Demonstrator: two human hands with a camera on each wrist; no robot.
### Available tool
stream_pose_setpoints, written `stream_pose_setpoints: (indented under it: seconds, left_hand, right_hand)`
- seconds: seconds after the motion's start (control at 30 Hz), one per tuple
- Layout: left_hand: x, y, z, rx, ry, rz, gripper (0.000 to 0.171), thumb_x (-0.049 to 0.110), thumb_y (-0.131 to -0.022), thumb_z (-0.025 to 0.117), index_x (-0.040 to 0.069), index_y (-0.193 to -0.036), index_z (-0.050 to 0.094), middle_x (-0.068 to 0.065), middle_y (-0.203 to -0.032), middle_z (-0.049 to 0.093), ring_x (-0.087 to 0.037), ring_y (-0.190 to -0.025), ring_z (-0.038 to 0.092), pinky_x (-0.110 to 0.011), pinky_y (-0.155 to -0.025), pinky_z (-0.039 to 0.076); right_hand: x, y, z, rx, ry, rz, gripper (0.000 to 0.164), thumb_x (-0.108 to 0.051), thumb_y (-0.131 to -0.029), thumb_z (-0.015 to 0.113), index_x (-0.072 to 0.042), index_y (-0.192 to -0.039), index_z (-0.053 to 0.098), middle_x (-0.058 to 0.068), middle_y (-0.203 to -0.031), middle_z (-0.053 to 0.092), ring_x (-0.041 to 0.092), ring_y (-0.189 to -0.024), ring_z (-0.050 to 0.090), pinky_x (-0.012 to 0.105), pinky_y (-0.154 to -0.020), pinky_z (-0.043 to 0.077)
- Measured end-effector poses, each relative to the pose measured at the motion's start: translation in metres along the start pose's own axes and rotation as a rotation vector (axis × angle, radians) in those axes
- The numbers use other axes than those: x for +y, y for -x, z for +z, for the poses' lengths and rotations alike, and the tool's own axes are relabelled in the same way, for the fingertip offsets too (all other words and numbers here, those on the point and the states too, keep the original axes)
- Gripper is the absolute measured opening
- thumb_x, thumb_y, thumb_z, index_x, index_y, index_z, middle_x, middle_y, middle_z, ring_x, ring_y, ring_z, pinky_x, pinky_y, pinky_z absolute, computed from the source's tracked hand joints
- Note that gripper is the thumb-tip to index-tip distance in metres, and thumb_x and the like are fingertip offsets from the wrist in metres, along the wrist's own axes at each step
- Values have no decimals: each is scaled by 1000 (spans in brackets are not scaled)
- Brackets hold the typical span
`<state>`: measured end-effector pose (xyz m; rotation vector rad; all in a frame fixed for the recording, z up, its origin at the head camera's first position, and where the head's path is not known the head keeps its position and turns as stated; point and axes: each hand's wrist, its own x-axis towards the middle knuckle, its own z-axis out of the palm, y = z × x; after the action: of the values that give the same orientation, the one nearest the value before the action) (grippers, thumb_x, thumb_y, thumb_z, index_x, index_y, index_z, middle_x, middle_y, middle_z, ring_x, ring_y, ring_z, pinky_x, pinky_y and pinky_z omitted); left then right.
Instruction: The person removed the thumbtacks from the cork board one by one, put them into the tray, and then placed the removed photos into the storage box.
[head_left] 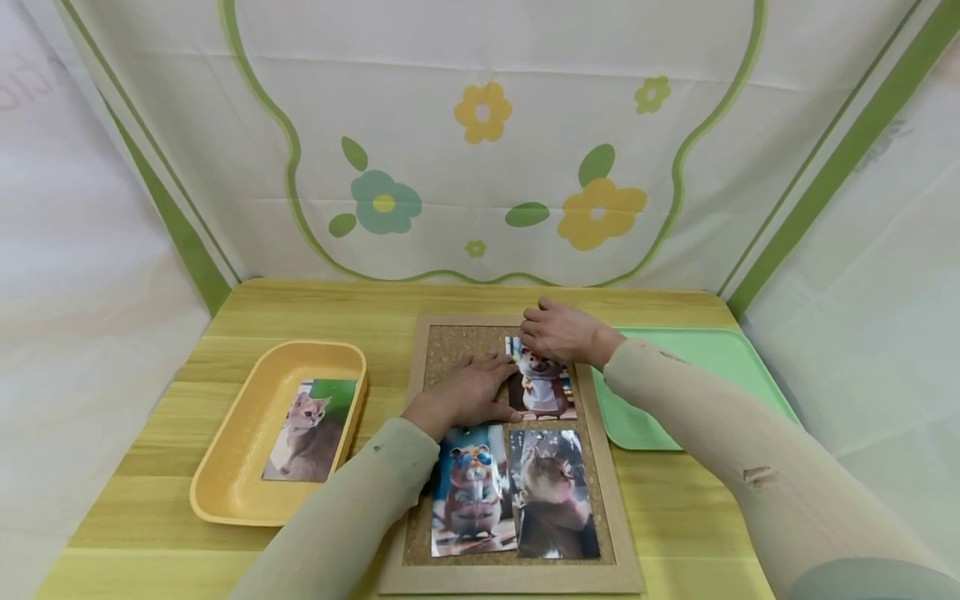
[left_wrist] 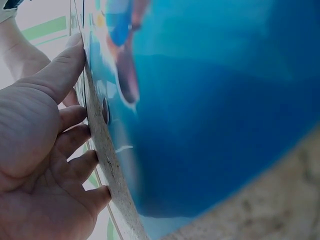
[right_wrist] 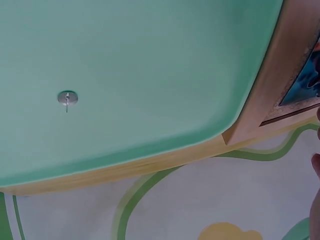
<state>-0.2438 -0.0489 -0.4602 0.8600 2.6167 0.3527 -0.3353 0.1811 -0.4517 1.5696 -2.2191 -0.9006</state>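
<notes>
A photo of a hamster in a white apron [head_left: 542, 392] lies on the upper right of a cork board [head_left: 459, 340]. My left hand [head_left: 467, 392] rests at the photo's left edge, its fingers extended. At the photo's top, my right hand [head_left: 561, 332] bends its fingers over the edge; I cannot tell whether they pinch something, as their tips are hidden. Below, side by side, lie a photo of a hamster in sunglasses [head_left: 474, 496] and a photo of a furry animal in profile [head_left: 558, 496]. A thumbtack [left_wrist: 105, 111] shows at the sunglasses photo's upper edge.
To the left stands a yellow tray [head_left: 232, 467] holding a cat photo [head_left: 311, 429]. A green tray [head_left: 697, 358] sits right of the board, with one loose thumbtack [right_wrist: 67, 98] lying point up in it. Behind the wooden table [head_left: 390, 300] hangs a flowered cloth [head_left: 480, 183].
</notes>
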Motion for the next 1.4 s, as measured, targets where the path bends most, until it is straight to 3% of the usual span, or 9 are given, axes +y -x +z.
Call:
stream_pose_setpoints:
  seconds: [0.37, 0.93, 1.23, 1.4]
  left_hand:
    - [1, -1, 0, -2, -8, 5, 86, 65, -99, 62, 19, -167, 33, -2, -176, 26, -27, -164, 17, -56, -132, 14]
    - [2, -3, 2, 4, -25, 4, 87, 66, -99, 61, 20, -167, 34, -1, -176, 25, -25, -164, 16, -56, -132, 15]
    - [2, -2, 2, -1, -30, -11, 87, 66, -99, 61, 20, -167, 33, -1, -176, 25, -26, -164, 16, -56, -132, 16]
    - [1, -2, 2, -3, -31, -14, 87, 66, -99, 61, 20, -167, 33, -2, -176, 25, -25, -164, 16, -56, -132, 16]
  right_hand:
    - [-1, 7, 6, 32, 6, 22, 12, -21, -107, 64, -11, -112, 67, 6, -112, 69, 26, -105, 58, 46, -100, 47]
    - [1, 9, 10, 64, 31, -21, 17, -27, -109, 60, -12, -108, 67, 6, -108, 67, 26, -98, 55, 45, -94, 44]
    - [0, 5, 9, 108, 108, -83, 20, -30, -109, 58, -14, -111, 69, 2, -107, 69, 25, -103, 56, 50, -108, 45]
    - [-1, 5, 10, 120, 121, -92, 19, -29, -108, 58, -13, -109, 69, 2, -106, 69, 25, -101, 57, 51, -108, 45]
